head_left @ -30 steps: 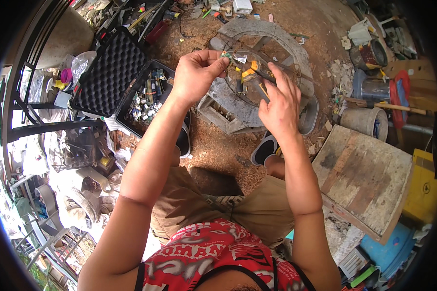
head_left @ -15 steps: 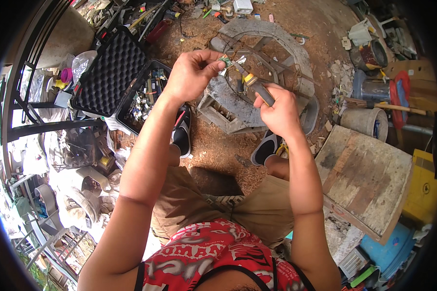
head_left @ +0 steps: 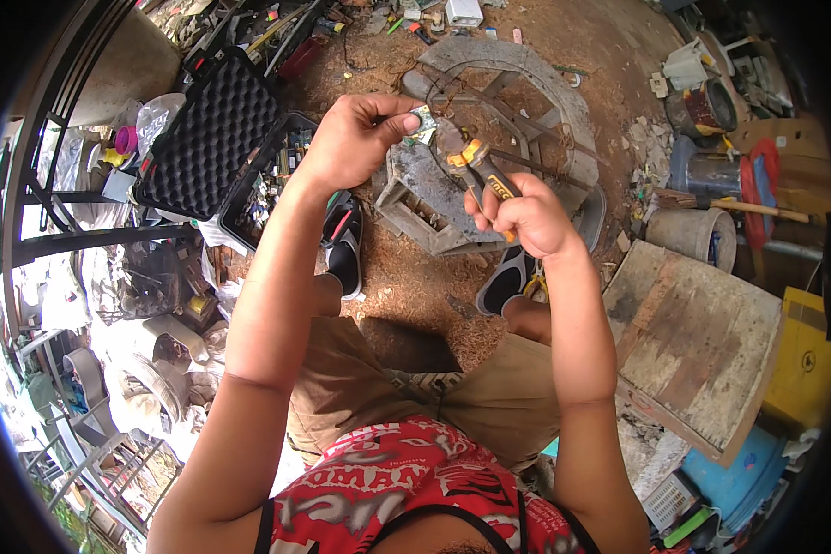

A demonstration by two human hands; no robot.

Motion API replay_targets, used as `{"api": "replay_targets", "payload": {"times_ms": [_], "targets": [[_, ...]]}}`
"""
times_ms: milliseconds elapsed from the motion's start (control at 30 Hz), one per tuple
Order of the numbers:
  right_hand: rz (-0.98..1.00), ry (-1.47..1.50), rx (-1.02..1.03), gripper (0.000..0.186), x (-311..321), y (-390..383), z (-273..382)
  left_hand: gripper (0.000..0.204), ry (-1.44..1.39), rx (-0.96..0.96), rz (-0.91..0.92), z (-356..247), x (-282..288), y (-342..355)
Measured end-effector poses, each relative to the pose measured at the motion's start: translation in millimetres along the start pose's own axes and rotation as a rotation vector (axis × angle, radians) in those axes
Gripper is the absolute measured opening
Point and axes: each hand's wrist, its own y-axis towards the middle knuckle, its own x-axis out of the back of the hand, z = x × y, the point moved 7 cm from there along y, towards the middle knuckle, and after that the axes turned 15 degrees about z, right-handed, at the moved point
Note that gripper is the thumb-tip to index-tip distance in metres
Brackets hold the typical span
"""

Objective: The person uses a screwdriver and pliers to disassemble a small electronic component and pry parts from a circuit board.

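Between thumb and forefinger, my left hand pinches a small green circuit board. My right hand is wrapped round the black and yellow handles of a pair of pliers. The jaws of the pliers point up and to the left, close beside the board, with a small gap showing. Under both hands lies a grey octagonal metal frame on the ground. Left of my left forearm stands an opened black case with foam in its lid and many small electronic parts in its base.
A worn wooden board lies at my right, near a yellow box and a blue container. Buckets and a wooden-handled tool are farther right. A black metal rack rises at the left. My feet are below the frame.
The pliers have drawn slightly back from the circuit board and turned, showing both handles. The board has tilted to show more of its face. My left hand has hardly moved.
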Motion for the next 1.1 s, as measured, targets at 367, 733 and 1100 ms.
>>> {"api": "replay_targets", "payload": {"times_ms": [367,733,1100], "targets": [[-0.432,-0.979,0.087,0.048,-7,-4,27,0.028,-0.085,0.144,-0.112,6,-4,5],[-0.723,-1.516,0.145,0.033,-18,-16,42,0.03,0.16,0.074,-0.156,-9,-5,2],[-0.38,-0.603,0.042,0.008,-4,-2,13,0.03,-0.023,-0.069,-0.024,-3,-2,3]]}}
